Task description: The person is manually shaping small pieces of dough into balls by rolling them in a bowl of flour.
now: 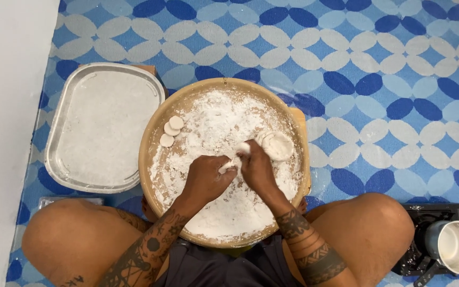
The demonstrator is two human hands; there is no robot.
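Observation:
A round tan wooden tray [145,139] dusted with white flour sits between my knees. Both hands meet at its middle on one small piece of white dough [231,160]. My left hand [204,178] pinches it from the left and my right hand [256,167] from the right. Just right of my right hand lies a stack of flattened dough discs [277,144]. Three small round dough discs [171,131] rest near the tray's upper left edge.
A rectangular metal tray [102,127] coated with flour lies to the left on the blue patterned mat. At the lower right a white-lined pot [455,245] stands on a small black stove [434,212]. A white wall runs along the left.

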